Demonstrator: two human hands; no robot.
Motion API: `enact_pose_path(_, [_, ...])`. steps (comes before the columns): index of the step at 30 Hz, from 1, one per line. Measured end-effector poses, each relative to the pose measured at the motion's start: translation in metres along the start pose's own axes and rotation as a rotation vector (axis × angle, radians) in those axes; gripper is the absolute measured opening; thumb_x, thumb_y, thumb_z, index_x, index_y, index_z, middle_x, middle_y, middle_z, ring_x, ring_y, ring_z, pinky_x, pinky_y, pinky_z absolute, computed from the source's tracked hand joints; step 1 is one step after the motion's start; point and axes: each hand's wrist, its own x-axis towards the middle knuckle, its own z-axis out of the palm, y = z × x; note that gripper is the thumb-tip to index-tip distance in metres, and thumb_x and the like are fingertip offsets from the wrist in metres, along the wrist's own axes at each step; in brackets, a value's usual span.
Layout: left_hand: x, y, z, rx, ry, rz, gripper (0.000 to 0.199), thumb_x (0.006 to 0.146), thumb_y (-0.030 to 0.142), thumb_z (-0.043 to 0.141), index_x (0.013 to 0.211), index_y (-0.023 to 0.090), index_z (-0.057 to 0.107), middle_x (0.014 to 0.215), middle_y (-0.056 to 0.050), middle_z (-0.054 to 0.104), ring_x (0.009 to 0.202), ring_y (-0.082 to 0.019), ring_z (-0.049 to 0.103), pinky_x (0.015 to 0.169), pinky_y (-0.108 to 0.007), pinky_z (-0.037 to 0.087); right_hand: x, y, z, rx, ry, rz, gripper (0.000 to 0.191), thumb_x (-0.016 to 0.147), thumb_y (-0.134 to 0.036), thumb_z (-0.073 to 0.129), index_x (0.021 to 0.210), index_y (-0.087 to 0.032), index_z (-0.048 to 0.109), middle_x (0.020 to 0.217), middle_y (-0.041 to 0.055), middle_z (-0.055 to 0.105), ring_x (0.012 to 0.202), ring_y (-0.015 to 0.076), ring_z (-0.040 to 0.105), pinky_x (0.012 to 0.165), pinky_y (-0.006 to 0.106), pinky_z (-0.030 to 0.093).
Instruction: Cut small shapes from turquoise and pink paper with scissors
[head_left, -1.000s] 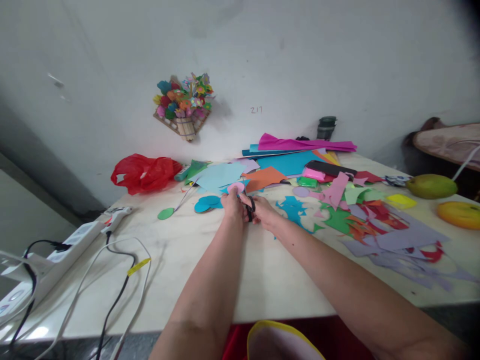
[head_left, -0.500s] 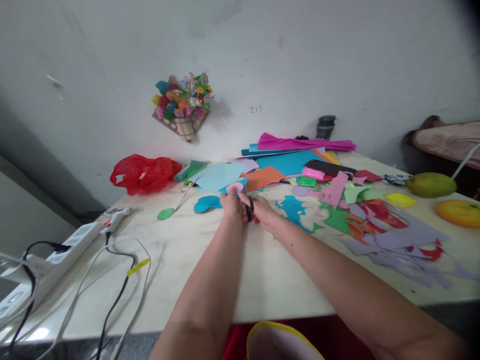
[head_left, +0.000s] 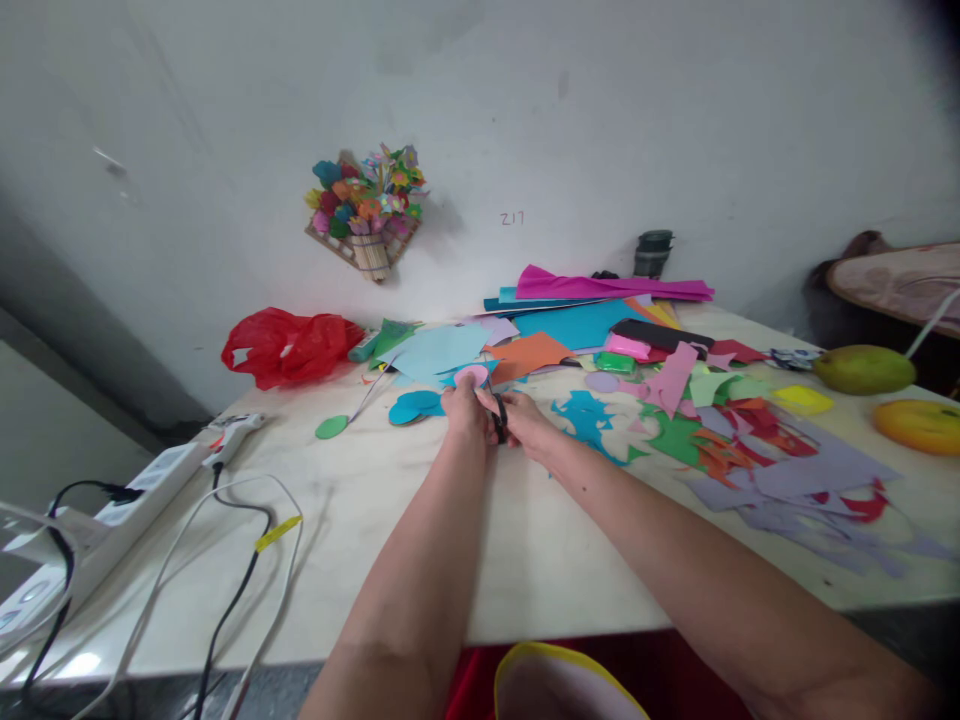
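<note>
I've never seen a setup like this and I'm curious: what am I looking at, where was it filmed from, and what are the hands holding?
There is no robot here: these are a person's bare hands, seen by one camera worn on the head, looking forward and down. Every picture comes from that camera.

The left hand pinches a pink circle with blue paper by it. The right hand holds black-handled scissors; the blades are hard to make out.

On the table lie blue circles, a green circle, larger sheets and, on the right, many scraps and two fruits. On the left are a red bag and a power strip. Colourful flowers hang on the wall.
</note>
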Motion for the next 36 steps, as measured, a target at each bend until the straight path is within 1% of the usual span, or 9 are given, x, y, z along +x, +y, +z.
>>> enact_pose_path(6, [-0.0041, 0.0028, -0.0009, -0.008, -0.01, -0.007, 0.022, 0.076, 0.031, 0.06, 0.089, 0.02, 0.047, 0.055, 0.009, 0.034, 0.033, -0.01, 0.033, 0.034, -0.022, 0.025, 0.0014, 0.0013, 0.0005, -0.002, 0.009, -0.006, 0.044, 0.079, -0.055, 0.073, 0.067, -0.017, 0.054, 0.045, -0.0034, 0.054, 0.036, 0.0091, 0.052, 0.025, 0.017, 0.027])
enact_pose_path(11, [-0.0006, 0.0004, -0.0007, 0.006, -0.009, 0.005, 0.021, 0.076, 0.03, 0.059, 0.087, 0.021, 0.045, 0.053, 0.009, 0.033, 0.031, -0.009, 0.032, 0.032, -0.021, 0.024, 0.0023, 0.0017, 0.0005, -0.014, 0.016, 0.004, 0.045, 0.078, -0.057, 0.072, 0.066, -0.017, 0.054, 0.045, -0.0029, 0.054, 0.036, 0.0092, 0.052, 0.026, 0.017, 0.027])
enact_pose_path(15, [0.0014, -0.0006, 0.001, 0.018, 0.02, 0.032, 0.017, 0.076, 0.029, 0.057, 0.086, 0.02, 0.046, 0.053, 0.009, 0.034, 0.031, -0.011, 0.034, 0.032, -0.023, 0.026, 0.0023, 0.0016, 0.0, -0.025, 0.015, 0.007, 0.046, 0.079, -0.057, 0.072, 0.067, -0.017, 0.054, 0.046, -0.0027, 0.055, 0.037, 0.0089, 0.053, 0.026, 0.017, 0.027])
enact_pose_path(18, [-0.0015, 0.0015, 0.0014, 0.029, 0.032, 0.021, 0.018, 0.075, 0.029, 0.057, 0.087, 0.02, 0.047, 0.052, 0.009, 0.034, 0.031, -0.011, 0.035, 0.032, -0.023, 0.028, 0.0018, 0.0011, 0.0, -0.031, 0.012, 0.002, 0.046, 0.078, -0.057, 0.072, 0.067, -0.017, 0.053, 0.045, -0.0034, 0.054, 0.035, 0.0086, 0.051, 0.025, 0.017, 0.026])
enact_pose_path(24, [-0.0047, 0.0027, 0.0002, -0.004, 0.006, 0.025, 0.019, 0.074, 0.028, 0.059, 0.084, 0.021, 0.044, 0.051, 0.008, 0.035, 0.032, -0.012, 0.038, 0.032, -0.023, 0.029, 0.0011, -0.0006, 0.0, -0.035, 0.015, 0.0, 0.047, 0.078, -0.056, 0.073, 0.064, -0.018, 0.051, 0.045, -0.0031, 0.054, 0.035, 0.0086, 0.05, 0.024, 0.017, 0.025])
enact_pose_path(29, [-0.004, 0.0015, 0.0002, -0.029, 0.007, 0.021, 0.022, 0.073, 0.027, 0.062, 0.082, 0.022, 0.043, 0.051, 0.009, 0.034, 0.031, -0.012, 0.038, 0.032, -0.023, 0.027, 0.002, 0.0005, -0.0008, -0.033, 0.017, -0.013, 0.045, 0.078, -0.053, 0.074, 0.063, -0.018, 0.05, 0.044, -0.0041, 0.051, 0.033, 0.0078, 0.048, 0.024, 0.018, 0.023])
enact_pose_path(36, [-0.0021, 0.0007, -0.0007, -0.025, -0.015, 0.021, 0.02, 0.075, 0.029, 0.057, 0.085, 0.023, 0.04, 0.049, 0.01, 0.032, 0.029, -0.014, 0.038, 0.031, -0.025, 0.027, 0.0026, 0.0015, 0.0001, -0.041, 0.026, -0.019, 0.043, 0.079, -0.05, 0.075, 0.064, -0.017, 0.051, 0.043, -0.0051, 0.05, 0.032, 0.0074, 0.047, 0.024, 0.018, 0.024])
